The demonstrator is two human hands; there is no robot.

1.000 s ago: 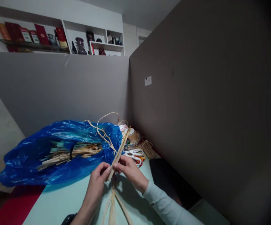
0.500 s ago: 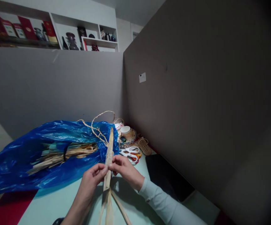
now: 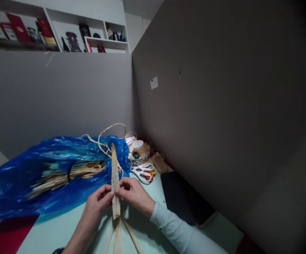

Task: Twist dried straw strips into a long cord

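Note:
A flat, pale dried-leaf strip [image 3: 115, 206] stands nearly upright before me, its narrow tip pointing away. My left hand [image 3: 99, 200] pinches its left edge between thumb and fingers. From the other side my right hand [image 3: 133, 192] grips the right edge at about the same height, the thumbs close together. Below the held strip, several more pale strips [image 3: 118, 236] spread toward me over the table. A twisted straw cord [image 3: 100, 143] loops up behind the strip's upper end; where it is fastened I cannot tell.
A blue plastic bag [image 3: 70, 148] lies at left with a bound bundle of dried strips [image 3: 81, 171] in it. White-handled scissors [image 3: 143, 172], a paper cup [image 3: 138, 146] and a coil of cord [image 3: 160, 162] stand behind. A black flat device [image 3: 182, 197] lies right, beside a grey partition [image 3: 208, 123].
The whole view has shifted a little, so things appear further left. Both hands keep their pinch on the strip, which now leans slightly more to the left.

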